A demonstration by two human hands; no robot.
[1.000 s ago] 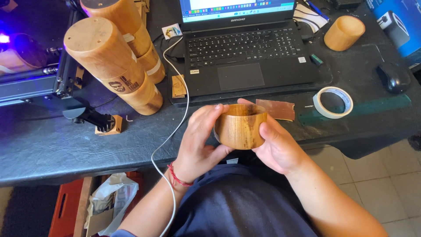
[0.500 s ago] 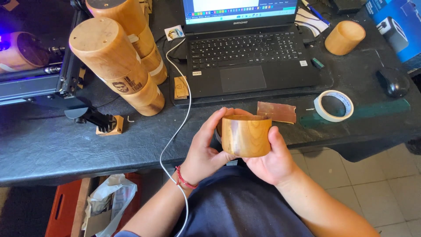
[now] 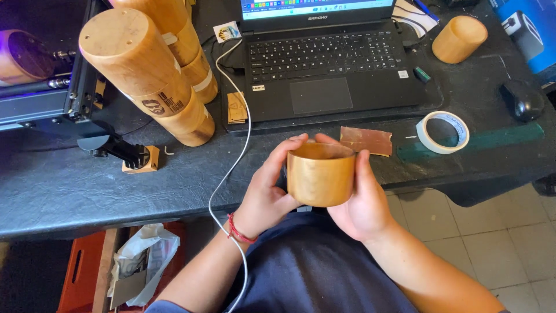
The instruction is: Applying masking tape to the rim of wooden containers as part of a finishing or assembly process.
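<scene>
Head view, wooden cup [image 3: 320, 175] upright, clasped between left hand [image 3: 267, 188] and right hand [image 3: 362, 200] grips.

Laptop screen [image 3: 317, 8] at twelve o'clock, bright strip of coloured icons, blue box [image 3: 524, 32] with pictured grey device at two o'clock, small white sticker [image 3: 226, 31] at eleven o'clock beside the laptop's corner

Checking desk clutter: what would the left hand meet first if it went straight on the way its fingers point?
Probably the laptop. The left hand, holding the wooden cup with the right hand, points up the desk toward the laptop's front edge; depth is unclear.
</scene>
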